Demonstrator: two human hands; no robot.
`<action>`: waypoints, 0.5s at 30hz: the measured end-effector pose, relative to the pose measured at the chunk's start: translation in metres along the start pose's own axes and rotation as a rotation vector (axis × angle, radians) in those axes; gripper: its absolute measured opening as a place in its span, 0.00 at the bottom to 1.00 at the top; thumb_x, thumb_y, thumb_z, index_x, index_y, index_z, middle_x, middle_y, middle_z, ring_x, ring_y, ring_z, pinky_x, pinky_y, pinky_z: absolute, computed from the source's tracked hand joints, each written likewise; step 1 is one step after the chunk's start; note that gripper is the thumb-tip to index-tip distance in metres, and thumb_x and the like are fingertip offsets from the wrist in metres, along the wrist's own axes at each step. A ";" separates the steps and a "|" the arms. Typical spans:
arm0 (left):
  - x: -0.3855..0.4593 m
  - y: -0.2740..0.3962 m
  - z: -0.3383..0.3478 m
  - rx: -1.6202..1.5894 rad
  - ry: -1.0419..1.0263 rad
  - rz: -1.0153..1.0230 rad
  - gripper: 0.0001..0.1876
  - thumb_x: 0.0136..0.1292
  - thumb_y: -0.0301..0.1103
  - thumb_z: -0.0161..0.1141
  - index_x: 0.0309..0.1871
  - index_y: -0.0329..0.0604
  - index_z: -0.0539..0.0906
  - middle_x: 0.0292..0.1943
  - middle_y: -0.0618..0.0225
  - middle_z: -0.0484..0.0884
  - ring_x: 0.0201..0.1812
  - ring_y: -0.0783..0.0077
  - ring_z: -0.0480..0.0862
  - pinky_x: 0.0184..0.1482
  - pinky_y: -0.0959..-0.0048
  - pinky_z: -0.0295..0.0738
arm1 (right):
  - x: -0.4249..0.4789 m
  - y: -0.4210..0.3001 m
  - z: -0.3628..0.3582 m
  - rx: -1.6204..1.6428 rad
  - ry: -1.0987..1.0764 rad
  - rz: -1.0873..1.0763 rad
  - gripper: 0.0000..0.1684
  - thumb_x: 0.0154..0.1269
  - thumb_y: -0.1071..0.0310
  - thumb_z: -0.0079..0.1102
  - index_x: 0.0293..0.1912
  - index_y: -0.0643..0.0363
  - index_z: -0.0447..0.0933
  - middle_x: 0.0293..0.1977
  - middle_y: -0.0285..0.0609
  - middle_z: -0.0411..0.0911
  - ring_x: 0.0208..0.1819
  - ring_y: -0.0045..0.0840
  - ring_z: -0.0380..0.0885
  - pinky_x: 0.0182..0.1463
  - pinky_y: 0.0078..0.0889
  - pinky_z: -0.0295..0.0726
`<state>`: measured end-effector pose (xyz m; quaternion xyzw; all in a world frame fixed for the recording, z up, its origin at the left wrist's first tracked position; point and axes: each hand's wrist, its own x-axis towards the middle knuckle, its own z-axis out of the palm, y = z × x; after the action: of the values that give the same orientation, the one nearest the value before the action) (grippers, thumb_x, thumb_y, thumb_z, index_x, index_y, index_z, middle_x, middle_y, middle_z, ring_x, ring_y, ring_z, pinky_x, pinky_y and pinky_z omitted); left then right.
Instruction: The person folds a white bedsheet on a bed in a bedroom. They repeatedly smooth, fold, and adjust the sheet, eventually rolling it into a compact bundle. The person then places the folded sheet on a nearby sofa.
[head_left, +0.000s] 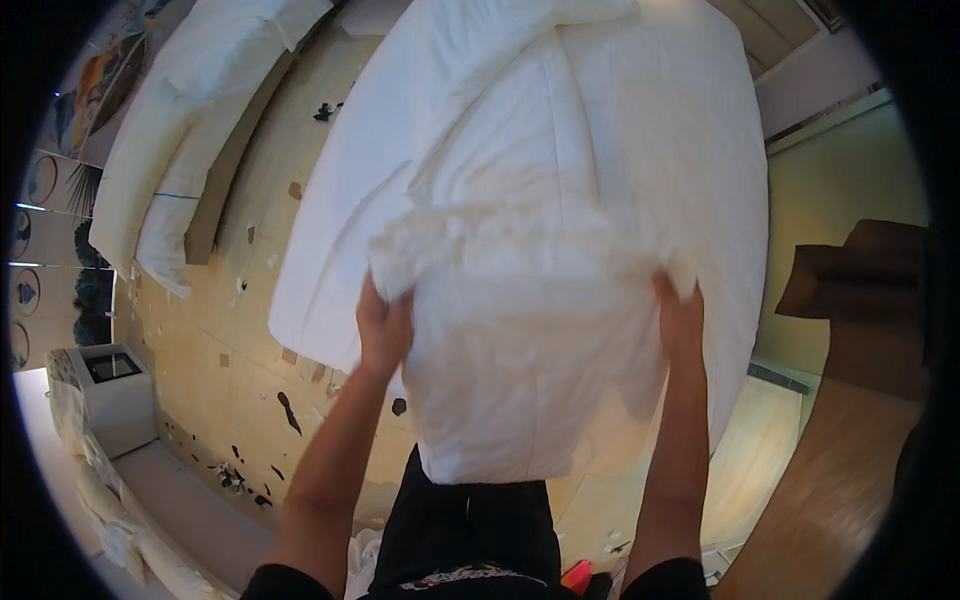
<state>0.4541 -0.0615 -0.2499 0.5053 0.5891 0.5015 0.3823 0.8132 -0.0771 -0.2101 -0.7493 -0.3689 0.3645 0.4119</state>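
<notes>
A white duvet (517, 352) is held up in front of my body, its lower part hanging down to my dark trousers. My left hand (385, 326) grips its left edge, with the thumb side uppermost. On the opposite edge, my right hand (681, 311) is closed around the fabric. The held cloth is blurred along its top fold. Beyond my hands, more white bedding (667, 150) covers a bed, with long creases running away from me. Where the held cloth meets the bedding on the bed, I cannot tell whether they are one piece.
To the left stands a second bed or couch (202, 90) with white bedding. Dark scraps (289, 414) and brown bits litter the floor (202, 337). A white cabinet (112, 390) stands at the lower left. At right is a brown wooden piece of furniture (862, 375).
</notes>
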 end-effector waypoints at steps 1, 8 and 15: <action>0.029 -0.006 0.009 0.040 0.012 0.008 0.18 0.62 0.27 0.52 0.56 0.35 0.70 0.46 0.61 0.78 0.48 0.71 0.75 0.51 0.75 0.68 | 0.017 -0.022 0.020 0.059 0.012 -0.081 0.29 0.61 0.56 0.57 0.56 0.64 0.67 0.47 0.44 0.75 0.47 0.27 0.73 0.52 0.30 0.69; 0.045 -0.091 0.016 0.030 -0.192 -0.717 0.52 0.53 0.63 0.58 0.66 0.29 0.48 0.55 0.48 0.68 0.55 0.61 0.71 0.56 0.67 0.66 | 0.079 0.101 0.026 -0.525 -0.267 -0.035 0.51 0.57 0.44 0.58 0.68 0.61 0.47 0.64 0.50 0.57 0.66 0.35 0.56 0.67 0.31 0.54; -0.149 -0.085 -0.032 -0.021 -0.581 -0.808 0.33 0.49 0.48 0.68 0.53 0.34 0.72 0.50 0.56 0.76 0.51 0.65 0.74 0.55 0.68 0.67 | -0.084 0.230 -0.075 -0.119 -0.523 0.613 0.45 0.65 0.40 0.43 0.64 0.71 0.52 0.64 0.46 0.57 0.65 0.29 0.56 0.66 0.29 0.53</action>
<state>0.4349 -0.2124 -0.3353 0.3514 0.6018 0.1576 0.6997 0.8959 -0.2643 -0.3644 -0.7291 -0.2412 0.6266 0.1327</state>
